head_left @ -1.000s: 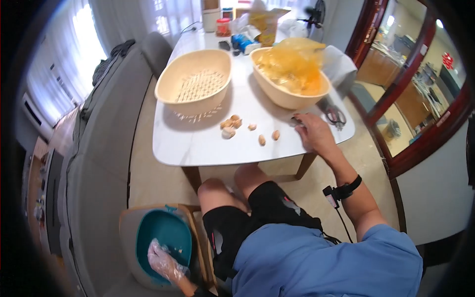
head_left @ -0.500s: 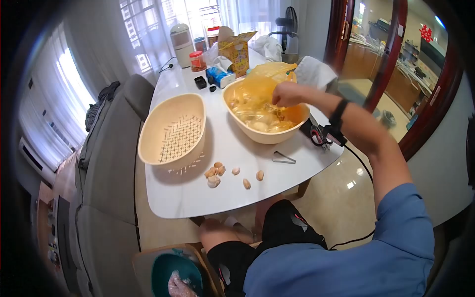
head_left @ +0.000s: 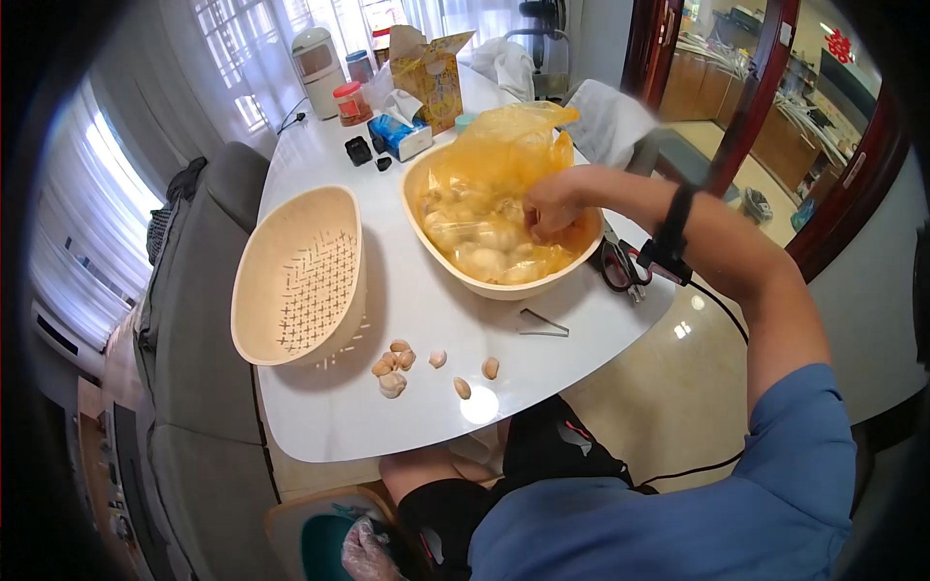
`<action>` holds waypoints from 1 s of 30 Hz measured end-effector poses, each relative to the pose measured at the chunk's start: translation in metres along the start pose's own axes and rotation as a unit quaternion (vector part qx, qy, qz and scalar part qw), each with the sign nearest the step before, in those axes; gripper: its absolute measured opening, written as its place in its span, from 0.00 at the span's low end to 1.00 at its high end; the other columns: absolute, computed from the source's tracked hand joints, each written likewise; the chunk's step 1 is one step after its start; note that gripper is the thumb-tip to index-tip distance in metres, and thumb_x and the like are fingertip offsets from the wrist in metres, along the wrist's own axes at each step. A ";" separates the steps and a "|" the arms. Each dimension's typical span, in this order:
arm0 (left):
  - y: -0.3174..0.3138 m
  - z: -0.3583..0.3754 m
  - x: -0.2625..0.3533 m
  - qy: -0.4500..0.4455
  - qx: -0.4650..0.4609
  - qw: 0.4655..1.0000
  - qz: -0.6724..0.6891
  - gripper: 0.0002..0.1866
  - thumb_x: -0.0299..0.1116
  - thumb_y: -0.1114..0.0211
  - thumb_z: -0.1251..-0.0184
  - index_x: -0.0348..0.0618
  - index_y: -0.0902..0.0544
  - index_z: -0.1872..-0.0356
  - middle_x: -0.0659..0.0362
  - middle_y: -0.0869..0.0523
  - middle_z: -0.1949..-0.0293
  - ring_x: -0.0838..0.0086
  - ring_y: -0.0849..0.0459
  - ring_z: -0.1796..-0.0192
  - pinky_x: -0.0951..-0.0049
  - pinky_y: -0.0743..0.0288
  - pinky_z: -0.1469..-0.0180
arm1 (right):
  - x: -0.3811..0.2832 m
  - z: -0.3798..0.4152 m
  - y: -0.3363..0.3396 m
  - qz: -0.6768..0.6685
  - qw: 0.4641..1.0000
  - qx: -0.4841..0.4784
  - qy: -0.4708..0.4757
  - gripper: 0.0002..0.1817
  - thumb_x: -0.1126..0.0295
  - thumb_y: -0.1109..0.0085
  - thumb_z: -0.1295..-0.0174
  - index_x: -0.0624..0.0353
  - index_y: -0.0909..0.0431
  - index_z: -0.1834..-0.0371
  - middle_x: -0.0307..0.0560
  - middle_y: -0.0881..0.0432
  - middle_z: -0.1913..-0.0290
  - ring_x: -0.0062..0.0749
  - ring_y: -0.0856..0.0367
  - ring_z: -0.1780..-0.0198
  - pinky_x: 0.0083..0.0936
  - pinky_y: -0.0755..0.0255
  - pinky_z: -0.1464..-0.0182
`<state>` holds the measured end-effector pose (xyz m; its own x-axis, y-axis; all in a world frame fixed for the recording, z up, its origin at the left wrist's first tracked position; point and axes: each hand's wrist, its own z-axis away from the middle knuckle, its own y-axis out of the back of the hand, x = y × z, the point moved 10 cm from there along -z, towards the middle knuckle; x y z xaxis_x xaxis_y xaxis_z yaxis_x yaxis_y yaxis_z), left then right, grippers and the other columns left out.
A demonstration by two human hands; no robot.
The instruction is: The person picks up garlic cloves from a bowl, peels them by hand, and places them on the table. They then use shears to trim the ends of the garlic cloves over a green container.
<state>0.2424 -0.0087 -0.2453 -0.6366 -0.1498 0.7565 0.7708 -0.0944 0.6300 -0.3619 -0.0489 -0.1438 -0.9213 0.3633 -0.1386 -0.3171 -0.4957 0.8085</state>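
The right hand point(head_left: 554, 208) reaches into the open yellow plastic bag point(head_left: 523, 131), fingers curled downward; the fingertips are lost among film and contents, so whether they are closed on anything cannot be told. Garlic bulbs point(head_left: 487, 261) lie inside the bag, blurred by the tinted plastic, and their number is unclear. The bag sits in a cream plastic basket point(head_left: 453, 275), its folds covering most of the interior. The left hand point(head_left: 368, 552), in a clear plastic glove, is at the teal bin point(head_left: 325, 547); the frame's bottom edge cuts off both, and its grip cannot be made out.

In front of the basket lie open metal tweezers point(head_left: 550, 333); scissors point(head_left: 617, 271) are right of it, partly hidden. Garlic pieces point(head_left: 392, 360) form a small cluster nearer the table edge, three others apart. The slotted colander point(head_left: 320, 281) stands to the left.
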 end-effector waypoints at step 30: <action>-0.023 0.018 -0.019 0.065 -0.091 0.984 0.141 0.17 0.42 0.38 0.18 0.38 0.11 0.45 0.50 0.07 0.58 0.65 0.12 0.58 0.66 0.19 0.51 | -0.035 0.071 0.094 -0.156 0.913 0.347 0.147 0.14 0.79 0.37 0.40 0.65 0.11 0.51 0.47 0.09 0.58 0.30 0.12 0.55 0.26 0.18 0.50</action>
<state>0.2364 0.0136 -0.2711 -0.3983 -0.3192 0.8599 0.9149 -0.2048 0.3477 -0.3436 -0.0519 -0.0219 -0.8631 0.1232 -0.4898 -0.4499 0.2531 0.8564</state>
